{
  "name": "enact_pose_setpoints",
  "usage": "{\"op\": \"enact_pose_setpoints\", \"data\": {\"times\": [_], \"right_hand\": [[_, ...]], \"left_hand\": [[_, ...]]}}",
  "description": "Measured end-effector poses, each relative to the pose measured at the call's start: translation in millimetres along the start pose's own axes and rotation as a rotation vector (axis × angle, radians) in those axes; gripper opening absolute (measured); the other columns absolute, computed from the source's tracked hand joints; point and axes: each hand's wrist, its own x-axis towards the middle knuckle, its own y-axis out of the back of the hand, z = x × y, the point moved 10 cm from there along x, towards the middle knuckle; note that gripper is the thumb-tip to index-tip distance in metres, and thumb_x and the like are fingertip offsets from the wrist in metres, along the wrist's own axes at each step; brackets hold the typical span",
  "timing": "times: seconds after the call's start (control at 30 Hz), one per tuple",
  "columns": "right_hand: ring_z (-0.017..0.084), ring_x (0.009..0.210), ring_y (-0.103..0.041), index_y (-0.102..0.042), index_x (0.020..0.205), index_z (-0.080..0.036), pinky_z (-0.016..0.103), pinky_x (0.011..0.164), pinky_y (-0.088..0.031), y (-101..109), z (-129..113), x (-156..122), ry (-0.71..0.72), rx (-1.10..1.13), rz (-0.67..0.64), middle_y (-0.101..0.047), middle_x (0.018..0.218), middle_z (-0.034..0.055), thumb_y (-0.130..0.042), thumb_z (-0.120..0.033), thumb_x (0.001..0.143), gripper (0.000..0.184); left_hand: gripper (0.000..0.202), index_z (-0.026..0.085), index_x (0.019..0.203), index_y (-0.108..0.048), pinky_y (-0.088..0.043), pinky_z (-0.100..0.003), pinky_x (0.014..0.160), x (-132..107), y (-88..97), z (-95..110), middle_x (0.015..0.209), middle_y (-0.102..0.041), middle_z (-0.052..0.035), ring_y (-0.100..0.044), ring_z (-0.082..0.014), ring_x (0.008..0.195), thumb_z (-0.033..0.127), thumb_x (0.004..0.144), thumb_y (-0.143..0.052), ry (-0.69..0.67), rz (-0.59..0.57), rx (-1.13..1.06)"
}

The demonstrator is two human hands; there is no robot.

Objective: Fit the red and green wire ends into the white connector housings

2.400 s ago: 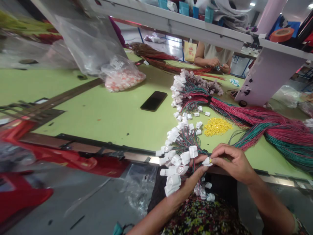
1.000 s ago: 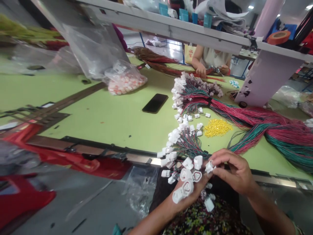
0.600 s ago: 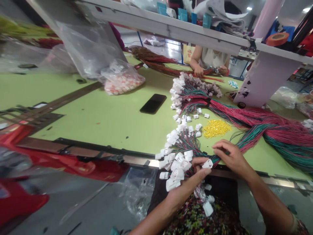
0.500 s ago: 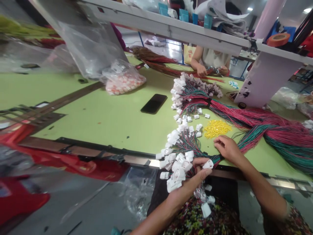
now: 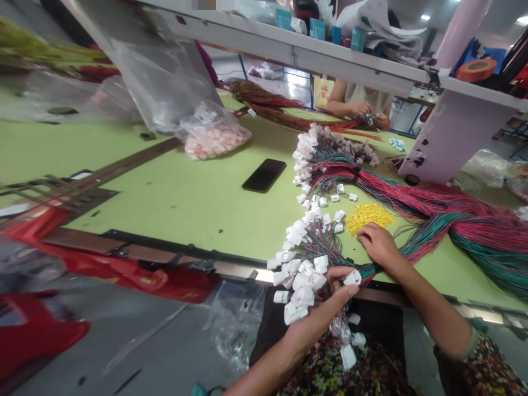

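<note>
My left hand (image 5: 319, 313) is closed around a bunch of red and green wires (image 5: 325, 250) ending in white plastic connectors (image 5: 299, 278), and it pinches one white connector (image 5: 352, 278) between thumb and fingers at the table's front edge. My right hand (image 5: 377, 245) reaches forward over the green table (image 5: 185, 203), fingers curled down at the near edge of a small heap of yellow bits (image 5: 367, 215). Whether it holds one is hidden.
A thick bundle of red and green wires (image 5: 454, 217) runs right. More connector-tipped wires (image 5: 325, 151) lie behind, loose white connectors (image 5: 325, 201) between. A black phone (image 5: 264, 175), a bag of pink-white parts (image 5: 214, 137), another person's hands (image 5: 365, 113) at the far side.
My right hand left the connector held at my left hand and moved forward to the yellow heap. My left hand kept the bunch and the single connector.
</note>
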Motion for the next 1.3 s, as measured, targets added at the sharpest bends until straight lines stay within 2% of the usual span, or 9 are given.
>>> {"op": "enact_pose_setpoints", "data": {"times": [0.1,0.2,0.33,0.5,0.67,0.77,0.83,1.1,1.3], "right_hand": [[0.019,0.087,-0.063,-0.072,0.092,-0.021,0.030,0.081,-0.046,1.0,2.9,-7.7,0.030,0.061,-0.002,-0.068,0.094,0.0046,-0.066,-0.013,0.089,0.010],[0.018,0.082,-0.062,-0.070,0.104,-0.020,0.029,0.079,-0.048,1.6,8.3,-11.8,0.027,0.119,0.013,-0.068,0.096,0.0040,-0.067,-0.009,0.084,0.023],[0.017,0.077,-0.061,-0.070,0.095,-0.019,0.030,0.075,-0.049,0.8,12.8,-10.3,0.021,0.167,0.039,-0.067,0.092,0.0039,-0.066,-0.009,0.084,0.015],[0.020,0.083,-0.062,-0.071,0.084,-0.020,0.033,0.081,-0.047,3.2,9.0,-5.5,0.041,0.211,0.067,-0.067,0.088,0.0049,-0.064,-0.008,0.086,0.014],[0.018,0.081,-0.063,-0.072,0.088,-0.019,0.030,0.076,-0.049,25.0,-19.1,-20.1,0.089,0.358,0.108,-0.068,0.086,0.0038,-0.064,-0.015,0.091,0.009],[0.018,0.083,-0.063,-0.072,0.092,-0.021,0.029,0.074,-0.051,42.6,-50.0,-46.4,0.171,0.648,0.092,-0.068,0.088,0.0031,-0.066,-0.024,0.095,0.007],[0.018,0.085,-0.064,-0.072,0.093,-0.022,0.029,0.076,-0.052,51.2,-68.2,-65.9,0.216,0.698,0.075,-0.068,0.089,0.0028,-0.066,-0.024,0.096,0.007],[0.017,0.085,-0.065,-0.070,0.109,-0.022,0.029,0.075,-0.055,70.3,-94.4,-105.6,0.396,0.493,0.249,-0.067,0.095,0.0057,-0.058,-0.011,0.098,0.020],[0.017,0.087,-0.065,-0.069,0.112,-0.022,0.028,0.075,-0.055,70.5,-98.7,-109.3,0.440,0.436,0.253,-0.067,0.096,0.0060,-0.057,-0.009,0.099,0.022]], "left_hand": [[0.028,0.021,0.103,-0.078,-0.036,-0.027,0.051,1.1,0.5,0.2,0.055,-0.051,0.0047,-0.045,-0.0117,0.049,0.039,0.082,-0.076,-0.001,-0.012,0.027],[0.027,0.021,0.103,-0.077,-0.036,-0.027,0.051,1.3,1.5,0.1,0.054,-0.050,0.0053,-0.045,-0.0117,0.049,0.039,0.083,-0.075,0.009,-0.007,0.033],[0.025,0.022,0.101,-0.078,-0.036,-0.027,0.052,0.7,1.5,0.8,0.055,-0.051,0.0049,-0.045,-0.0119,0.050,0.039,0.082,-0.076,0.012,0.000,0.036],[0.024,0.022,0.100,-0.076,-0.036,-0.027,0.052,1.3,0.1,-0.4,0.056,-0.050,0.0050,-0.044,-0.0123,0.051,0.038,0.083,-0.075,0.007,-0.001,0.030],[0.025,0.021,0.102,-0.073,-0.037,-0.028,0.053,3.2,3.8,-3.8,0.057,-0.052,0.0054,-0.048,-0.0125,0.051,0.038,0.084,-0.073,-0.007,0.042,0.005],[0.025,0.019,0.101,-0.072,-0.036,-0.027,0.053,3.5,4.1,-1.7,0.055,-0.049,0.0069,-0.045,-0.0116,0.049,0.038,0.084,-0.073,-0.034,0.050,-0.017],[0.024,0.018,0.099,-0.072,-0.034,-0.026,0.051,3.1,5.1,-0.6,0.054,-0.047,0.0077,-0.043,-0.0110,0.049,0.037,0.083,-0.074,-0.040,0.071,-0.039],[0.021,0.019,0.096,-0.074,-0.036,-0.024,0.053,0.4,4.6,3.4,0.060,-0.048,0.0064,-0.043,-0.0113,0.055,0.032,0.081,-0.077,-0.110,0.098,-0.002],[0.017,0.022,0.098,-0.077,-0.048,-0.028,0.066,-2.0,4.5,9.4,0.078,-0.070,-0.0008,-0.060,-0.0165,0.070,0.031,0.084,-0.075,-0.213,0.097,0.068]]}}
